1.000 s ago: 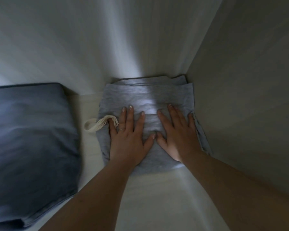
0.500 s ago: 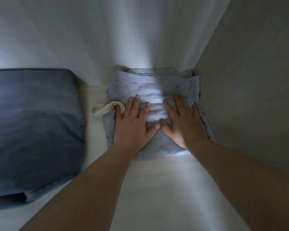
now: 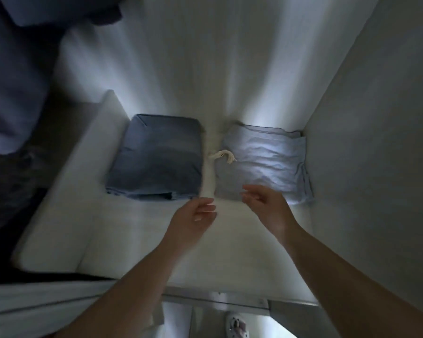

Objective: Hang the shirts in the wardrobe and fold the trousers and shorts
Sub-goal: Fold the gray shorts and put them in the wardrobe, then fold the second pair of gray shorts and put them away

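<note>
Two folded garments on the wardrobe shelf, both hands free above its front part.

The folded light grey shorts [image 3: 264, 164] lie in the back right corner of the shelf [image 3: 137, 240], against the right side panel [image 3: 376, 142]; a cream drawstring [image 3: 222, 156] sticks out at their left edge. The folded blue trousers [image 3: 156, 157] lie just to the left, a narrow strip of shelf between the two. The left hand [image 3: 193, 220] is over the shelf near the front edge of the trousers, fingers loosely curled, grasping nothing. The right hand [image 3: 266, 203] is at the front edge of the shorts, fingers relaxed, grasping nothing; contact with the fabric cannot be determined. Dark hanging clothes [image 3: 12, 81] fill the upper left.
</note>
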Demonstrator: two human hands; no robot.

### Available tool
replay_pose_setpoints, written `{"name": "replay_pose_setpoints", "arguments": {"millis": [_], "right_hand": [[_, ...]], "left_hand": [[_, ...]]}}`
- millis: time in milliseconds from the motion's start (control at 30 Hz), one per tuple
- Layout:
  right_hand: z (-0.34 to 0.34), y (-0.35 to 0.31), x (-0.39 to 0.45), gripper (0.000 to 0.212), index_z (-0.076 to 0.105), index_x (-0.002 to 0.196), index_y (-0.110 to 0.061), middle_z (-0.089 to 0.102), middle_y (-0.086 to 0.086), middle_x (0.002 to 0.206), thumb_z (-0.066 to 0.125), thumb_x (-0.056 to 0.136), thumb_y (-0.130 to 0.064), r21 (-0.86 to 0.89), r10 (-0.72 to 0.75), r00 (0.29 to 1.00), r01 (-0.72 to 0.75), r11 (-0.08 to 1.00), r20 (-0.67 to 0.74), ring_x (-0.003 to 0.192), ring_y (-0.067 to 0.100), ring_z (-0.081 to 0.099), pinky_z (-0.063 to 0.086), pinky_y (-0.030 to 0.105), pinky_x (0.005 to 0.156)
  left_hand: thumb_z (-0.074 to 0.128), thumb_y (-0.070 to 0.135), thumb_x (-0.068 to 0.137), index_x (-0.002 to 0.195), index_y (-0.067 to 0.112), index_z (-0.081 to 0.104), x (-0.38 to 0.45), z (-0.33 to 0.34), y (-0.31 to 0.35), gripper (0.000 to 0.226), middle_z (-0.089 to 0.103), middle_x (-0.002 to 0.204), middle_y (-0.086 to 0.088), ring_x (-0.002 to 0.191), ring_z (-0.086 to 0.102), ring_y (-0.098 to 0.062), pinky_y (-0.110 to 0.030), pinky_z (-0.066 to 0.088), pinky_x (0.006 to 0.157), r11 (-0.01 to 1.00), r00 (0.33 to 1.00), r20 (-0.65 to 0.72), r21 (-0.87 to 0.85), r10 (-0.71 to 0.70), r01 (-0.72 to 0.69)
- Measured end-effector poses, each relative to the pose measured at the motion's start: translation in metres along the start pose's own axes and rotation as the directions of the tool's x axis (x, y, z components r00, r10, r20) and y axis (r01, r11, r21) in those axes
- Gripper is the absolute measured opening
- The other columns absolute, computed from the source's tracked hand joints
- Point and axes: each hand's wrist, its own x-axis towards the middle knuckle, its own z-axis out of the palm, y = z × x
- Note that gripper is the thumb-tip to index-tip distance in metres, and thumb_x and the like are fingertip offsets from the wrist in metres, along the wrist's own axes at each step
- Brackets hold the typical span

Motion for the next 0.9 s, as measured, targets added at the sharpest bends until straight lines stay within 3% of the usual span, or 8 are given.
{"name": "replay_pose_setpoints", "arguments": {"millis": [67,167,333,433,500,633,767,900], "right_hand": [[0.003,-0.021,-0.037,0.02,0.068,0.098,-0.032,0.072,-0.002,0.093,0.068,0.086,-0.016,0.03,-0.031,0.998,0.029,0.999,0.059,0.081,0.008,0.064,0.048,0.026,0.079],[0.007,-0.051,-0.086,0.026,0.064,0.09,-0.041,0.072,-0.005,0.091,0.067,0.087,-0.015,0.044,-0.116,0.988,0.112,0.993,0.103,0.088,0.01,0.067,0.05,0.023,0.081],[0.017,-0.091,-0.162,0.028,0.064,0.093,-0.036,0.071,-0.005,0.094,0.064,0.088,-0.009,0.148,-0.201,0.957,0.172,0.974,0.209,0.096,0.015,0.066,0.048,0.022,0.09],[0.026,-0.104,-0.205,0.031,0.065,0.092,-0.037,0.071,-0.007,0.093,0.064,0.087,-0.006,0.145,-0.25,0.914,0.213,0.966,0.32,0.095,0.012,0.066,0.047,0.021,0.089],[0.029,-0.109,-0.226,0.031,0.066,0.093,-0.035,0.072,-0.006,0.094,0.063,0.087,-0.005,0.166,-0.277,0.879,0.229,0.959,0.389,0.096,0.011,0.067,0.047,0.024,0.091],[0.027,-0.116,-0.275,0.027,0.066,0.097,-0.035,0.072,-0.01,0.097,0.064,0.087,-0.01,0.181,-0.362,0.767,0.314,0.932,0.53,0.099,0.006,0.066,0.047,0.02,0.091],[0.012,-0.11,-0.331,0.025,0.065,0.103,-0.034,0.071,-0.015,0.099,0.063,0.089,-0.013,0.196,-0.398,0.601,0.374,0.906,0.693,0.096,-0.005,0.063,0.046,0.007,0.081],[0.01,-0.095,-0.387,0.027,0.065,0.105,-0.03,0.07,-0.009,0.101,0.061,0.09,-0.008,0.23,-0.397,0.435,0.389,0.892,0.808,0.097,-0.002,0.064,0.047,0.01,0.081]], "left_hand": [[0.061,-0.009,0.085,0.1,0.008,0.059,-0.043,-0.019,0.014,0.023,0.065,0.089,-0.005,0.073,0.064,0.001,-0.009,0.048,0.067,0.995,0.998,-0.055,-0.101,-0.021,0.016],[0.059,-0.012,0.085,0.103,0.003,0.059,-0.096,-0.04,0.03,0.023,0.064,0.087,-0.005,0.068,0.064,0.006,-0.006,0.046,0.063,0.979,0.987,-0.162,-0.203,-0.025,-0.009],[0.058,-0.01,0.087,0.106,0.001,0.061,-0.18,-0.062,0.047,0.023,0.065,0.086,-0.003,0.067,0.063,0.009,-0.007,0.047,0.064,0.967,0.938,-0.347,-0.242,-0.008,-0.081],[0.061,-0.002,0.089,0.102,0.017,0.062,-0.234,-0.07,0.046,0.024,0.068,0.091,0.005,0.076,0.063,0.008,-0.009,0.046,0.07,0.967,0.902,-0.432,-0.233,-0.011,-0.1],[0.06,0.0,0.09,0.107,0.016,0.061,-0.262,-0.068,0.049,0.024,0.068,0.091,0.008,0.075,0.063,0.009,-0.007,0.046,0.069,0.968,0.874,-0.486,-0.228,-0.016,-0.109],[0.063,0.006,0.089,0.106,0.016,0.063,-0.334,-0.041,0.05,0.019,0.069,0.095,0.006,0.077,0.063,0.009,-0.006,0.046,0.07,0.953,0.769,-0.637,-0.262,-0.051,-0.153],[0.064,0.009,0.09,0.105,0.017,0.064,-0.413,0.006,0.038,0.017,0.07,0.098,0.002,0.074,0.062,-0.002,-0.01,0.043,0.056,0.928,0.634,-0.76,-0.327,-0.145,-0.179],[0.066,0.013,0.089,0.107,0.02,0.064,-0.494,0.045,0.022,0.02,0.071,0.101,0.004,0.088,0.067,-0.005,-0.016,0.049,0.068,0.924,0.489,-0.847,-0.333,-0.208,-0.185]]}}
